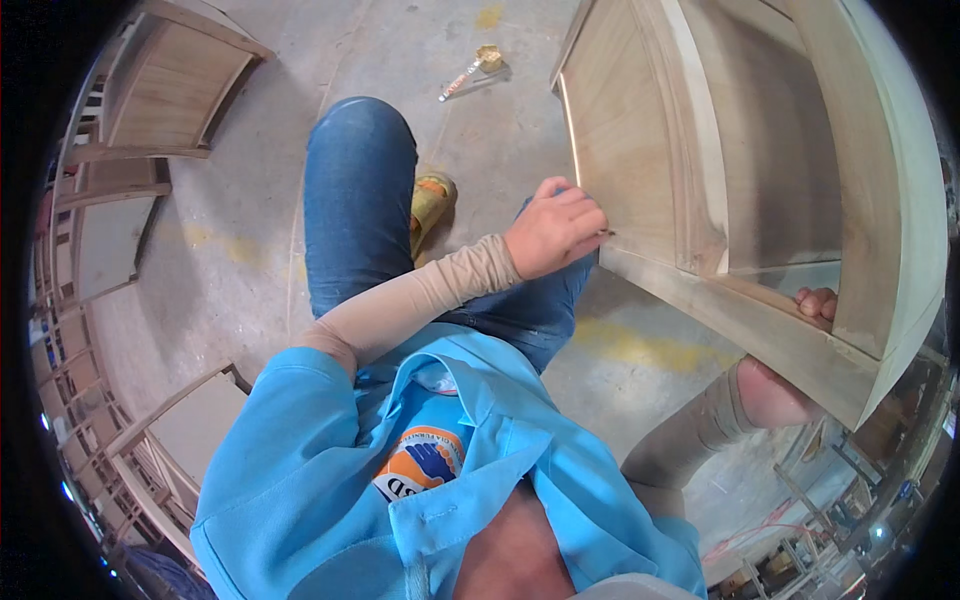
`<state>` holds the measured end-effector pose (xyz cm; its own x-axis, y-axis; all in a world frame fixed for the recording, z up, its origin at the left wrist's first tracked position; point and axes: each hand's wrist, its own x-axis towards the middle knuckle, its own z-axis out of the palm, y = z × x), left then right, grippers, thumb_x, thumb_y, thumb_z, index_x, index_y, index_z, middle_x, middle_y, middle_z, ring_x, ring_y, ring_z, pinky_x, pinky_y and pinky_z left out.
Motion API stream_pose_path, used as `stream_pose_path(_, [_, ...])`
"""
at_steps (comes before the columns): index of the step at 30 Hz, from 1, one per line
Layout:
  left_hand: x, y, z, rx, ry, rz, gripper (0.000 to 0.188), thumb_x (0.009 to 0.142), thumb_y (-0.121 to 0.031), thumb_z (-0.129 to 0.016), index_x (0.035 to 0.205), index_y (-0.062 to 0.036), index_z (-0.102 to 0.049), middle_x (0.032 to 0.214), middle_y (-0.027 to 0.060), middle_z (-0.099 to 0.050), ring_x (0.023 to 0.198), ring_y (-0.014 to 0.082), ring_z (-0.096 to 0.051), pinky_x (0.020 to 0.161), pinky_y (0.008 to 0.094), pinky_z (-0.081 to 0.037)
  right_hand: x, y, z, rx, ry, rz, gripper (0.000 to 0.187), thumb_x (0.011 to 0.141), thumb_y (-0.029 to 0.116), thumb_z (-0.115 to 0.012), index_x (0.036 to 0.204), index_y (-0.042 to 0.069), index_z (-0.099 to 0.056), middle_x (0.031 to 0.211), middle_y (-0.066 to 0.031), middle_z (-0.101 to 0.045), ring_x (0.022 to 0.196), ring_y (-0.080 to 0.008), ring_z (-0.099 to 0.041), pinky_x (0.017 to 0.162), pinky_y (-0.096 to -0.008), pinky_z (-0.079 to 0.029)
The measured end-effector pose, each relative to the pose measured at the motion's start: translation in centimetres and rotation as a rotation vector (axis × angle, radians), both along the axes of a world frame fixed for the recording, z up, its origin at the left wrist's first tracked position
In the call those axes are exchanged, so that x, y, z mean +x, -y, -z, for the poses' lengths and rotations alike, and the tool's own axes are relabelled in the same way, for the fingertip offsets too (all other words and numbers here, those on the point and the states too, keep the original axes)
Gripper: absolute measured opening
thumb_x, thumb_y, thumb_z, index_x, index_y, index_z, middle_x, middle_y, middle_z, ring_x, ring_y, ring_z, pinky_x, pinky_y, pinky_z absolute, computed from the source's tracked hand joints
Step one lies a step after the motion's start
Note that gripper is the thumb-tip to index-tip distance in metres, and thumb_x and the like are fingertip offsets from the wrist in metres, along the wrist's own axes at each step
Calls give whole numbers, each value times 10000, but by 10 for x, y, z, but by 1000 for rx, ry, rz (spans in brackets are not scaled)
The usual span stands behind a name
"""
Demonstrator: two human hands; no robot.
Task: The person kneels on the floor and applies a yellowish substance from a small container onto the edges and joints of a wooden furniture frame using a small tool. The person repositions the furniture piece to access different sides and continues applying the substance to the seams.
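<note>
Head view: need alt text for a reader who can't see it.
A person's right hand curls its fingers over a rail of a cabinet-like wooden piece, while the left hand is at its nearer edge, any grip unclear. The person wears a blue shirt and jeans. More wooden furniture stands at left on the grey floor.

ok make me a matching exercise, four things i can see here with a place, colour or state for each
1 left hand
2 right hand
3 shoe
4 shirt

a yellow, on the floor
b fingers curled over a wooden rail
c bright blue
d by the near corner of a wooden panel

Pairs: 1-d, 2-b, 3-a, 4-c
</note>
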<state>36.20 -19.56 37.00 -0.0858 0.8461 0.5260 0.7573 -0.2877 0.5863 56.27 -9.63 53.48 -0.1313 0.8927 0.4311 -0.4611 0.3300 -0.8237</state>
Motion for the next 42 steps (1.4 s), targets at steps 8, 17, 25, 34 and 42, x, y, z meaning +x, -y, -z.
stream_pose_path(8, [-45,35,-26,-284,504,-142,90,890,-75,-599,944,-30,-542,698,68,-597,609,157,-589,574,278,-478,-4,7,10,68,91,-10,578,881,452,-407,1192,-31,-469,912,-179,-569,806,-254,-540,774,-397,-452])
stream_pose_path(17, [-37,12,-56,-209,431,-198,187,918,-27,-536,1098,-41,-487,760,18,-574,621,81,-543,562,233,-465,8,15,42,316,394,337,412,919,318,-444,1069,-61,-508,983,-219,-552,868,-346,-544,781,-432,-445])
stream_pose_path(25, [-35,-55,-111,-32,55,-157,259,916,-27,-521,1166,-1,-458,908,90,-590,811,126,-589,735,263,-477,21,-3,22,204,94,100,430,942,376,-463,944,-42,-566,826,-207,-568,759,-379,-573,689,-405,-458])
stream_pose_path(34, [-68,-63,-90,-124,236,-12,282,912,1,-505,1191,14,-547,905,35,-626,784,80,-585,708,227,-488,15,2,41,176,85,106,488,949,414,-405,1010,-41,-570,878,-197,-586,788,-357,-596,708,-395,-461])
stream_pose_path(42, [-126,-69,-59,-318,-110,-231,280,859,-6,-565,1119,-80,-637,836,89,-577,740,137,-593,659,257,-473,42,5,162,337,477,574,467,915,356,-485,1201,-14,-502,1111,-131,-598,989,-283,-599,861,-370,-483])
